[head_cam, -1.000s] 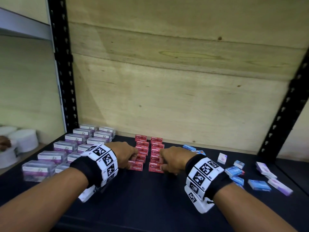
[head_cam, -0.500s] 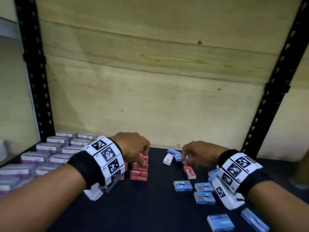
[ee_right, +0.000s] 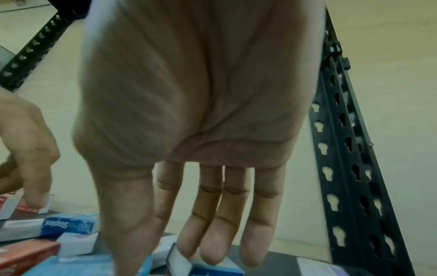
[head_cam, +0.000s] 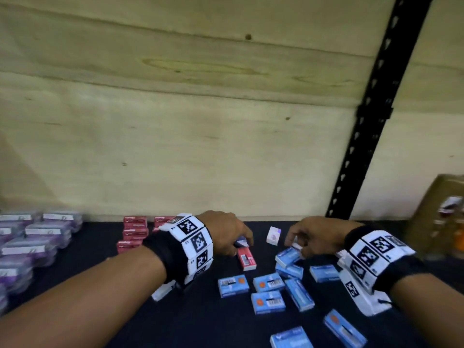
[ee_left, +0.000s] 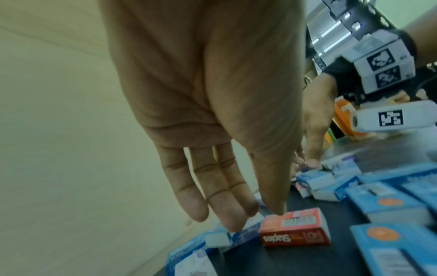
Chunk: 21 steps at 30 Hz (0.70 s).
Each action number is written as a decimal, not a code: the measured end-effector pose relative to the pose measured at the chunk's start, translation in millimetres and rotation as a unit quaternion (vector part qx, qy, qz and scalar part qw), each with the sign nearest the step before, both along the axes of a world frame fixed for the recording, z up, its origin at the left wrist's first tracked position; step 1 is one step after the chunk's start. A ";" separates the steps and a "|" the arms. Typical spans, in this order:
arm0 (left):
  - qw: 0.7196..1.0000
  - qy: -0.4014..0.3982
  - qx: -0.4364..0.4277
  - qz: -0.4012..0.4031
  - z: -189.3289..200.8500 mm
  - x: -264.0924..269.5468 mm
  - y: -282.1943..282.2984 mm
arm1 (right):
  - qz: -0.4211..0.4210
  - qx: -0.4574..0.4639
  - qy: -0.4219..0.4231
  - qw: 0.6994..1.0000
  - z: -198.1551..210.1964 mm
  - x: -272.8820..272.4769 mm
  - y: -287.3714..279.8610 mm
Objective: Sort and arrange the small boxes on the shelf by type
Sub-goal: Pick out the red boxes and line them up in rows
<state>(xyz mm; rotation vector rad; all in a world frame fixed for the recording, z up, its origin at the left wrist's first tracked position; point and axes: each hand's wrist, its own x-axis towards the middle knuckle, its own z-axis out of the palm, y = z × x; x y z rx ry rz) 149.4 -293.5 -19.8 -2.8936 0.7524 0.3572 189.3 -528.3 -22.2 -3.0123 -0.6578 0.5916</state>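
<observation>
A loose red staples box (head_cam: 246, 258) (ee_left: 294, 230) lies on the dark shelf (head_cam: 200, 322), right of the red rows (head_cam: 135, 232). My left hand (head_cam: 244, 243) (ee_left: 255, 218) hangs over it with straight fingers. Its thumb tip touches the red box's top and its fingertips (ee_left: 232, 225) rest on a blue box (ee_left: 238, 236) beside it. My right hand (head_cam: 293, 243) (ee_right: 165, 255) reaches down with straight fingers onto a tilted blue box (head_cam: 288, 256) (ee_right: 212, 268) in the scattered blue pile (head_cam: 268, 282). Neither hand lifts anything.
Purple boxes (head_cam: 37, 237) stand in rows at the far left. A small white-and-lilac box (head_cam: 273, 236) stands between my hands. A black shelf upright (head_cam: 364, 116) rises at the right, with a cardboard box (head_cam: 439, 217) beyond it. A wooden panel (head_cam: 200, 121) closes the back.
The view has swung right. My left hand left the red rows and came right to the loose red box. My right hand moved from there onto the blue pile.
</observation>
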 end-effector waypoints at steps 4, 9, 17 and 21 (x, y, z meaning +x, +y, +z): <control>0.999 -0.009 0.039 -0.034 -3.4 7.2 -8.1 | 0.023 0.013 0.017 1.000 -3.0 2.0 3.5; 0.997 0.006 0.058 -0.060 -3.2 15.8 -8.7 | 0.021 0.053 0.029 0.998 1.9 8.0 2.1; 0.997 0.022 0.060 -0.048 -6.0 20.3 -14.9 | -0.070 -0.033 0.028 0.997 20.1 7.2 -55.8; 0.997 0.043 0.047 -0.039 -5.0 18.8 -15.2 | -0.096 -0.062 0.049 0.992 10.9 3.6 -70.5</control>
